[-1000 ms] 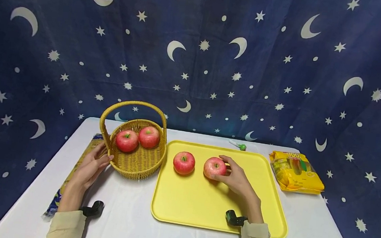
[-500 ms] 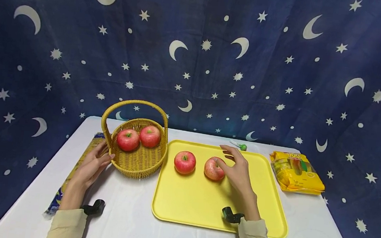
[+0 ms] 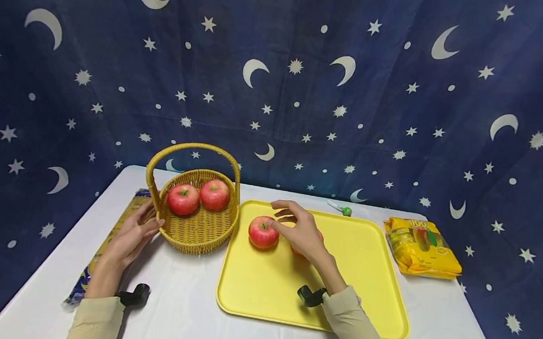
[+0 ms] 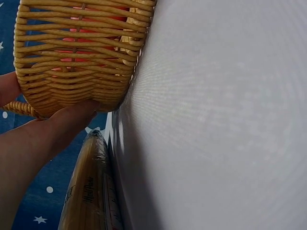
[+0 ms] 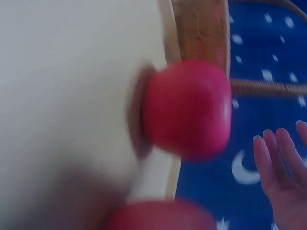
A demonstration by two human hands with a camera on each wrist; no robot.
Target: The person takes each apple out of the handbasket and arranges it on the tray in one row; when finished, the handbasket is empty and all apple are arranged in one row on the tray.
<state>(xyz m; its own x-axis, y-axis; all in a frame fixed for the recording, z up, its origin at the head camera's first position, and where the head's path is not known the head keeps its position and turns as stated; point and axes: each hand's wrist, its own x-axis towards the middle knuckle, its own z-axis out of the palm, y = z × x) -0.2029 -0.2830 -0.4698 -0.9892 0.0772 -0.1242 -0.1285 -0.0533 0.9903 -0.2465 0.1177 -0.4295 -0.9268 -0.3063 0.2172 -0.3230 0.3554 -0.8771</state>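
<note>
My left hand (image 3: 129, 235) grips the left side of a wicker basket (image 3: 203, 229), thumb at the rim and fingers along the outer wall, as the left wrist view (image 4: 72, 86) also shows. Inside the basket lie two red apples, a left apple (image 3: 183, 200) and a right apple (image 3: 215, 194). On the yellow tray (image 3: 259, 299) sit two more. My right hand (image 3: 303, 234), fingers spread and holding nothing, hovers over the tray beside the left tray apple (image 3: 261, 236). It partly hides the right tray apple (image 3: 297, 251). The right wrist view is blurred.
A long pack of spaghetti (image 3: 106, 252) lies left of the basket, behind my left forearm. A yellow snack bag (image 3: 422, 248) is right of the tray. Behind the tray lies a green lollipop (image 3: 346, 211). A starry blue cloth (image 3: 280, 83) hangs at the back.
My right hand has let go of the right tray apple, lifted, and moved left to the left tray apple. The left hand and basket stay put.
</note>
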